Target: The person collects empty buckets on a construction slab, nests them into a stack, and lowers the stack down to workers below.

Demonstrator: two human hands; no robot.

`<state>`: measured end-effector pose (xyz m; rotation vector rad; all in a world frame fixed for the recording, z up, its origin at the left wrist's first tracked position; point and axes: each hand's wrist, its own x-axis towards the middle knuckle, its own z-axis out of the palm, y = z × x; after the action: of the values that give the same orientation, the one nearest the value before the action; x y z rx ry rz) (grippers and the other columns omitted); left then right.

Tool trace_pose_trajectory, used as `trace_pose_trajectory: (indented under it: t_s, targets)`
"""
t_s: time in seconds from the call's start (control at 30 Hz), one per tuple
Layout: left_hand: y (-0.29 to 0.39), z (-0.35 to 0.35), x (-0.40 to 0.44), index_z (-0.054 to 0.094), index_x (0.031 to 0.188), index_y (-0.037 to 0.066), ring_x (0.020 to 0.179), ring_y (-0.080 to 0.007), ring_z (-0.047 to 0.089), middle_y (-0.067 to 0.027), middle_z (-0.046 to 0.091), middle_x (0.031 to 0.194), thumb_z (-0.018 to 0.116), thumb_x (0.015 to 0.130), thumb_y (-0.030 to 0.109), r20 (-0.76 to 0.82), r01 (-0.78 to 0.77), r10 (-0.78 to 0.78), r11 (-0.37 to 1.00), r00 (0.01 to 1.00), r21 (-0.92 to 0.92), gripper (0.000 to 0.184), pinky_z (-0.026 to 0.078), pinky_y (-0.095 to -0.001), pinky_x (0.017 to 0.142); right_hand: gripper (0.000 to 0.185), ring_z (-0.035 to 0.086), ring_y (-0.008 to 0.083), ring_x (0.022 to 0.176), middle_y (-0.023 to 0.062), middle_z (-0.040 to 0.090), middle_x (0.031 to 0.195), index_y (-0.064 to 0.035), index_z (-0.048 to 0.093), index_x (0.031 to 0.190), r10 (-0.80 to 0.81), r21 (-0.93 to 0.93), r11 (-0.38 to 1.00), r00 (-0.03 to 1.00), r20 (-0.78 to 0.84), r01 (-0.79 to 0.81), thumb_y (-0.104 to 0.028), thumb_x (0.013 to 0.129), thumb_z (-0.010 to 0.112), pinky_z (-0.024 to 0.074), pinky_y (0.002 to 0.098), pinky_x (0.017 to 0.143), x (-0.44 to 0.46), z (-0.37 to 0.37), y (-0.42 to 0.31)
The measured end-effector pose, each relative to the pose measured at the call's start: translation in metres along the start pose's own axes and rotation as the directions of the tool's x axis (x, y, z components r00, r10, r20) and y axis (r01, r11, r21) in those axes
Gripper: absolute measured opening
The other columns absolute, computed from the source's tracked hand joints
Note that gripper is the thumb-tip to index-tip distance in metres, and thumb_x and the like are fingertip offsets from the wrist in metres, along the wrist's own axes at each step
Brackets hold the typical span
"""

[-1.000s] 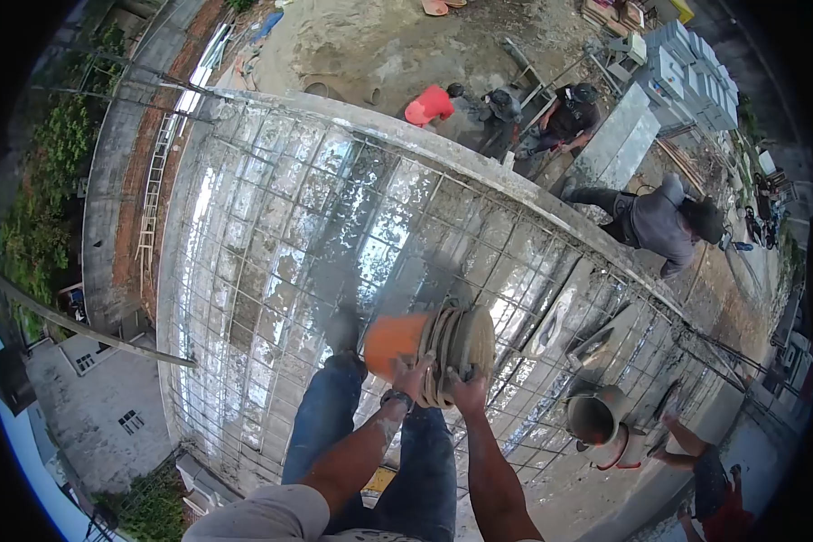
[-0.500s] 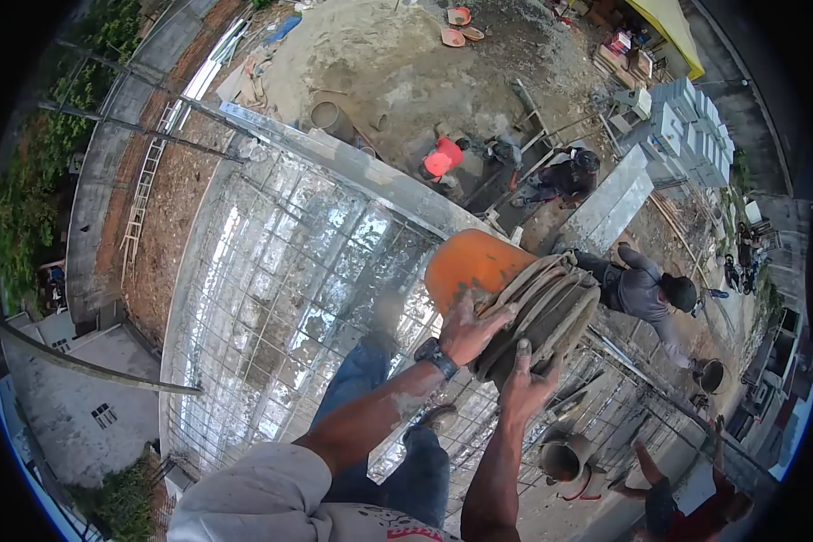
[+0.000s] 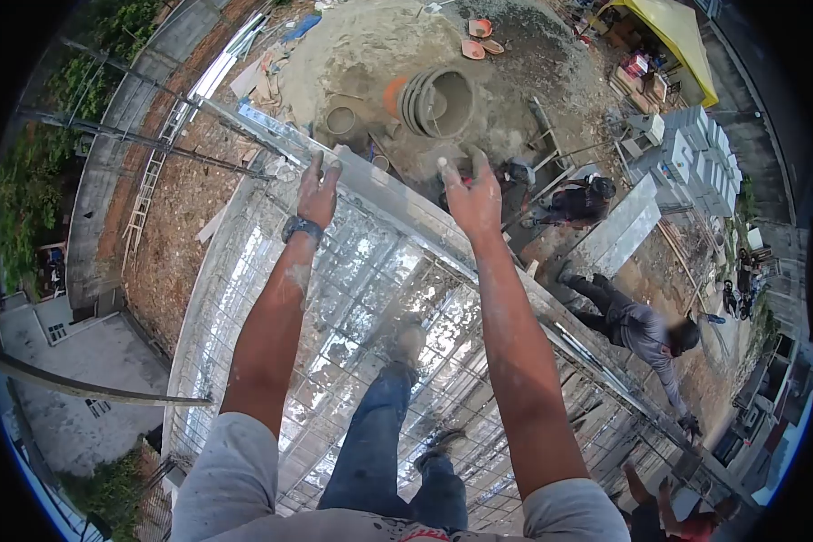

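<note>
Both my arms reach forward over the slab's edge, hands apart and empty. My left hand, with a dark watch on the wrist, has its fingers spread. To the right, my right hand is also open. Beyond and between them, clear of both hands, a stack of nested buckets hangs in the air or lies over the ground below; its height is hard to tell. The stack's open mouth faces me, and an orange bucket is at its far end. Under my feet a wire mesh covers the wet slab.
A concrete ledge runs diagonally along the slab. Beyond it are a person in grey leaning over, a person in dark clothes, grey blocks and a round tub. Other people's arms show at lower right.
The bucket stack has left my hands and moved away, beyond the ledge. Both arms have stretched forward and my hands have opened and parted.
</note>
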<state>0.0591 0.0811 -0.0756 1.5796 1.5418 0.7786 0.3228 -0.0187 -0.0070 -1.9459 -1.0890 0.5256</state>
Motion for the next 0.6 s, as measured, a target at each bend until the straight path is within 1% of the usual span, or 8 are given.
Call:
trace_pose_trajectory:
  t_s: [0.03, 0.07, 0.13, 0.27, 0.37, 0.4, 0.5, 0.6]
  targets:
    - [-0.033, -0.017, -0.030, 0.039, 0.143, -0.006, 0.135, -0.0316, 0.042, -0.0257, 0.044, 0.144, 0.058, 0.093, 0.041, 0.062, 0.077, -0.078, 0.997, 0.995, 0.012, 0.071, 0.032, -0.0362, 0.112, 0.051, 0.065, 0.0278, 0.091, 0.0158, 0.068, 0.100, -0.0043, 0.055, 0.127, -0.017, 0.024, 1.000, 0.993, 0.116, 0.014, -0.033, 0.087, 0.070, 0.0496, 0.0380, 0.085, -0.028, 0.013, 0.025]
    - [-0.079, -0.030, -0.065, 0.038, 0.143, -0.006, 0.136, -0.0327, 0.040, -0.0263, 0.042, 0.145, 0.056, 0.093, 0.045, 0.128, 0.245, -0.256, 0.965, 0.958, 0.092, 0.074, 0.030, -0.0366, 0.112, 0.048, 0.064, 0.0230, 0.085, 0.0130, 0.068, 0.095, -0.0070, 0.056, 0.126, 0.211, 0.090, 0.962, 0.910, 0.357, -0.258, -0.030, 0.087, 0.070, 0.0502, 0.0362, 0.079, -0.065, 0.011, 0.029]
    - [-0.144, -0.064, -0.153, 0.035, 0.144, -0.007, 0.139, -0.0369, 0.036, -0.0275, 0.038, 0.147, 0.050, 0.090, 0.059, 0.261, 0.361, -0.524, 0.799, 0.811, 0.481, 0.087, 0.027, -0.0394, 0.115, 0.049, 0.067, 0.0273, 0.089, 0.0146, 0.069, 0.099, -0.0098, 0.056, 0.127, 0.304, -0.131, 0.952, 0.804, 0.511, -0.277, -0.034, 0.087, 0.069, 0.0522, 0.0383, 0.081, -0.161, 0.027, 0.107]
    - [-0.219, -0.110, -0.352, 0.034, 0.144, -0.007, 0.139, -0.0391, 0.035, -0.0283, 0.037, 0.147, 0.050, 0.086, 0.063, 0.225, 0.606, -0.903, 0.414, 0.365, 0.679, 0.092, 0.027, -0.0424, 0.115, 0.057, 0.063, 0.0401, 0.104, 0.0222, 0.067, 0.110, -0.0058, 0.057, 0.124, 0.612, -0.569, 0.782, 0.487, 0.624, -0.254, -0.047, 0.086, 0.066, 0.0496, 0.0452, 0.092, -0.367, -0.023, 0.197]
    - [-0.211, -0.125, -0.447, 0.040, 0.141, -0.007, 0.138, -0.0370, 0.038, -0.0271, 0.040, 0.146, 0.053, 0.085, 0.064, 0.216, 0.636, -0.953, 0.302, 0.212, 0.710, 0.091, 0.029, -0.0408, 0.114, 0.050, 0.065, 0.0373, 0.103, 0.0209, 0.068, 0.107, -0.0040, 0.067, 0.111, 0.695, -0.600, 0.719, 0.370, 0.616, -0.351, -0.046, 0.083, 0.068, 0.0506, 0.0429, 0.090, -0.472, -0.087, 0.226]
    - [-0.222, -0.125, -0.472, 0.040, 0.141, -0.007, 0.138, -0.0368, 0.038, -0.0271, 0.040, 0.146, 0.053, 0.085, 0.065, 0.247, 0.628, -0.948, 0.317, 0.198, 0.710, 0.092, 0.029, -0.0404, 0.114, 0.047, 0.066, 0.0359, 0.100, 0.0203, 0.070, 0.104, -0.0034, 0.069, 0.107, 0.613, -0.518, 0.786, 0.314, 0.725, -0.337, -0.044, 0.083, 0.068, 0.0511, 0.0422, 0.089, -0.478, -0.111, 0.219]
    - [-0.201, -0.102, -0.464, 0.040, 0.141, -0.007, 0.137, -0.0369, 0.039, -0.0271, 0.041, 0.145, 0.053, 0.085, 0.066, 0.290, 0.603, -0.939, 0.341, 0.184, 0.721, 0.093, 0.030, -0.0408, 0.113, 0.040, 0.068, 0.0329, 0.092, 0.0187, 0.071, 0.099, -0.0032, 0.070, 0.101, 0.864, -0.725, 0.503, 0.284, 0.415, -0.471, -0.039, 0.084, 0.067, 0.0523, 0.0396, 0.084, -0.509, -0.131, 0.239]
    - [-0.195, -0.059, -0.410, 0.042, 0.141, -0.005, 0.134, -0.0371, 0.043, -0.0271, 0.045, 0.142, 0.056, 0.084, 0.065, 0.382, 0.586, -0.871, 0.491, 0.310, 0.645, 0.091, 0.034, -0.0414, 0.111, 0.033, 0.069, 0.0272, 0.084, 0.0161, 0.071, 0.092, -0.0005, 0.068, 0.102, 0.812, -0.513, 0.583, 0.433, 0.391, -0.630, -0.030, 0.088, 0.065, 0.0537, 0.0358, 0.077, -0.453, -0.136, 0.209]
